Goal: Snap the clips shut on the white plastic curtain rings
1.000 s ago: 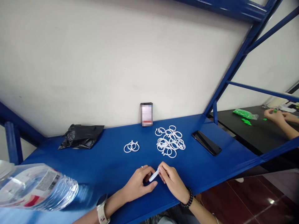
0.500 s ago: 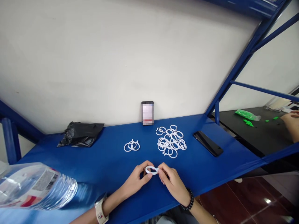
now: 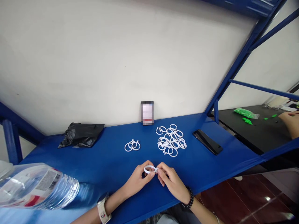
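Observation:
In the head view, a white plastic curtain ring [image 3: 145,170] is held just above the front of the blue table. My left hand [image 3: 139,176] pinches its near side between thumb and fingers. My right hand [image 3: 171,180] is closed on the small knobbed end at the ring's right, which the fingertips partly hide. Two overlapping curtain rings [image 3: 132,143] lie on the table beyond my left hand. Farther right, beyond my right hand, a loose pile of similar rings [image 3: 171,141] is spread out, several of them tangled over one another.
The blue table [image 3: 112,161] carries a black plastic bag [image 3: 81,133], a large clear bottle [image 3: 46,186] lying at left, and a dark phone [image 3: 207,142] at right. Another phone [image 3: 147,113] leans on the wall. A co-worker's hand [image 3: 289,121] is by green pieces [image 3: 246,113] on a black table.
The held ring has shifted slightly left and turned, so its knobbed end shows more between the hands. My right fingertips have edged left with it. The rings on the table stay put.

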Motion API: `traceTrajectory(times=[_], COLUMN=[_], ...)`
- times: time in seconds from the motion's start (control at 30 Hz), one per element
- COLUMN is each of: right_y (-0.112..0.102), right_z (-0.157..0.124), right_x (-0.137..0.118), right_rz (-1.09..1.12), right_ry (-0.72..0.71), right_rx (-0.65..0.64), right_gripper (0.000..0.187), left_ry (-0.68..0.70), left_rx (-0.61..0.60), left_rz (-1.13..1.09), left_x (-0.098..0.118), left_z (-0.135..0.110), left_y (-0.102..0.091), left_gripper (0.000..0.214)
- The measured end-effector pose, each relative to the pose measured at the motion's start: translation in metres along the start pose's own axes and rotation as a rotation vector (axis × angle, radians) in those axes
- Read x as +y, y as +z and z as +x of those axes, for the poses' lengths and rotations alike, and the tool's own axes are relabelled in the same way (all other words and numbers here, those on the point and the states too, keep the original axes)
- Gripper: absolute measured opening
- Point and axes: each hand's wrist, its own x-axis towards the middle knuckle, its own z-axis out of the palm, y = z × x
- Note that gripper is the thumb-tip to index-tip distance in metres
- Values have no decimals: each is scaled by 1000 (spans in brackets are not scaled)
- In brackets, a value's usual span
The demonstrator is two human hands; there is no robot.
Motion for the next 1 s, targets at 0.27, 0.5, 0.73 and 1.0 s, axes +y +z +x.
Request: traceTrajectory(times=[0.27, 0.5, 0.73, 1.0], right_y=[6, 6, 6, 7], right_z=[0, -3, -1, 0], right_x=[0, -3, 4, 7], right_rz=[120, 159, 315, 315], right_ry=[30, 4, 37, 51], right_rx=[26, 29, 10, 34], right_gripper=[36, 36, 37, 38], left_ry=[-23, 15, 17, -15], left_rx=[4, -18, -68, -63], left_rz=[41, -61, -79, -86], left_x=[3, 2, 5, 5], left_z=[0, 0, -1, -2], left_y=[0, -2, -5, -4], left_gripper=[35, 48, 52, 53])
